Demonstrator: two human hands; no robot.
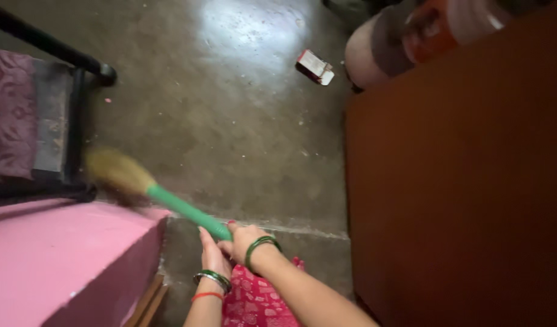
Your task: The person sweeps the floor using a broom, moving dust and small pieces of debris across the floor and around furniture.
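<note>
I see both hands low in the middle of the view, close together on a broom (169, 203). My right hand (245, 238) is wrapped around the near end of its green handle, fingers closed on it. My left hand (212, 254) sits just beside and under the right one, pressed against the handle's end; I think it grips too, but the right hand hides most of its fingers. Green bangles ring both wrists, and a red thread sits on the left one.

The broom slants up and to the left, its straw head blurred just above the floor (230, 121), near the dark frame of a chair (72, 121) at far left. A pink block (60, 260) fills the near left corner. A small red and white box (315, 66) lies on the floor far off, right of centre. A brown cabinet (460, 200) takes up the right side.
</note>
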